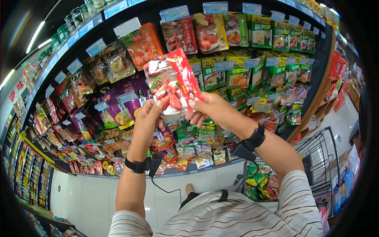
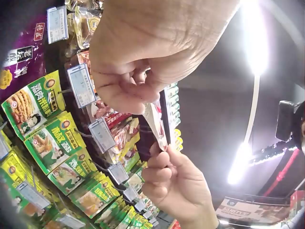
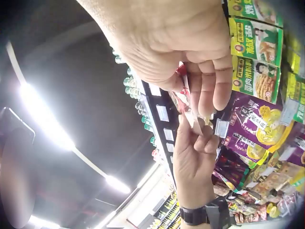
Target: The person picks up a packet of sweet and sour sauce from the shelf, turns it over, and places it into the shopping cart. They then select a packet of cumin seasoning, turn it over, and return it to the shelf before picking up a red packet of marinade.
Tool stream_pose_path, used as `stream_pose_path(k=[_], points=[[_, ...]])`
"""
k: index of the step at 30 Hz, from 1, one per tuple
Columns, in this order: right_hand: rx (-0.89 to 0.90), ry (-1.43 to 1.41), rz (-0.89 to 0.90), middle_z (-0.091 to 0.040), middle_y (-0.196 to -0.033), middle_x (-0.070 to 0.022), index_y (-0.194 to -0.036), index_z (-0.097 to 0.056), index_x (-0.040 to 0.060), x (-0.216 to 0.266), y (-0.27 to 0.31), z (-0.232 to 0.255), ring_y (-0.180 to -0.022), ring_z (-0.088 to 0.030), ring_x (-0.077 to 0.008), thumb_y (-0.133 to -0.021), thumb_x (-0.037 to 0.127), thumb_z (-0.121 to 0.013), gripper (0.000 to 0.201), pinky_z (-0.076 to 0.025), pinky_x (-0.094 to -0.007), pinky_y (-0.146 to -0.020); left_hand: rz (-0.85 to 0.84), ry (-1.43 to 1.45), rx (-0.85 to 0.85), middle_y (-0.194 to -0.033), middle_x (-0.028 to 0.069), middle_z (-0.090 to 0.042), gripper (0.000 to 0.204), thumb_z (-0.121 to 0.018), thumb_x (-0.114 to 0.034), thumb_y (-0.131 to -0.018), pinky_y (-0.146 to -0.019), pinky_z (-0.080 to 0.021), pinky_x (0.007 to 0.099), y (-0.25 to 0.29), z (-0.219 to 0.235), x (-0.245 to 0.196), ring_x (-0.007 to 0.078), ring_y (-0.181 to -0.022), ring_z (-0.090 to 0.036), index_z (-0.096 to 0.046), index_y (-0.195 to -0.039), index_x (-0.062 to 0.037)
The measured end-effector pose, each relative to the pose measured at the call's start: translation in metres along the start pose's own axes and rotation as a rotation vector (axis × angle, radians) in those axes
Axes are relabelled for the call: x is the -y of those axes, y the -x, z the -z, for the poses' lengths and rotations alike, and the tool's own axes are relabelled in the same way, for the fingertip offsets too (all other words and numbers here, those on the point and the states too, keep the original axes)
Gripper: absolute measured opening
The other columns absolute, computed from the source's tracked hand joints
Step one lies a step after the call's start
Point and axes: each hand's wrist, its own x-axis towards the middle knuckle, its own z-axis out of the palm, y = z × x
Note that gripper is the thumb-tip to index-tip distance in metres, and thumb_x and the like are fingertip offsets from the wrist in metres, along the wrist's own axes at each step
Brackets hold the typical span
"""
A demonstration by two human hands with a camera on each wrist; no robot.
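Observation:
A red seasoning packet (image 1: pixel 170 85) with pictures of cooked meat is held up in front of the shelf, its printed face toward the head camera. The left hand (image 1: pixel 148 114) pinches its lower left corner, the thumb lying over the front. At the lower right edge the right hand (image 1: pixel 215 110) pinches it between thumb and fingers. Both wrist views show the packet nearly edge-on, a thin strip between the left hand (image 2: pixel 147 52) and the right hand (image 2: pixel 178 179).
Hanging packets fill the dark shelf: green seasoning bags (image 1: pixel 239 71), purple bags (image 1: pixel 120 106) and an orange packet (image 1: pixel 143 45). Price tags (image 1: pixel 173 14) line the rails. A wire shopping cart (image 1: pixel 316 158) stands at the right, near green and red packets (image 1: pixel 258 179). Glass jars (image 1: pixel 77 15) top the shelf.

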Motion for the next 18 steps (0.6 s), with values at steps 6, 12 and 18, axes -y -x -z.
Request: stream_pose_path(k=[6, 12, 18], points=[[0.022, -0.144, -0.056, -0.068, -0.095, -0.0129, -0.120, -0.055, 0.0020, -0.026, 0.006, -0.003, -0.075, -0.068, -0.0152, -0.100, 0.032, -0.056, 0.036, -0.055, -0.0260, -0.062, 0.035, -0.053, 0.107, -0.090, 0.0013, -0.065, 0.036, -0.060, -0.033, -0.098, -0.048, -0.044, 0.0205, 0.011, -0.002, 0.004, 0.0052, -0.062, -0.055, -0.059, -0.119, -0.0041], [0.000, -0.167, -0.080, -0.068, -0.093, -0.0117, -0.118, -0.056, 0.0022, -0.029, 0.007, -0.002, -0.074, -0.066, -0.0143, -0.099, 0.032, -0.057, 0.036, -0.054, -0.0258, -0.063, 0.048, -0.058, 0.094, -0.082, -0.0016, -0.063, 0.034, -0.060, -0.031, -0.098, -0.049, -0.043, 0.0197, 0.008, -0.004, 0.014, 0.0040, -0.059, -0.053, -0.060, -0.120, -0.0057], [-0.005, -0.196, -0.057, -0.069, -0.093, -0.0125, -0.116, -0.056, 0.0010, -0.034, 0.005, 0.004, -0.073, -0.067, -0.0152, -0.098, 0.032, -0.061, 0.036, -0.056, -0.0283, -0.065, 0.126, 0.024, 0.114, -0.081, -0.0028, -0.062, 0.036, -0.061, -0.030, -0.098, -0.048, -0.041, 0.0188, 0.006, -0.007, 0.019, 0.0031, -0.057, -0.051, -0.060, -0.124, -0.0055]])
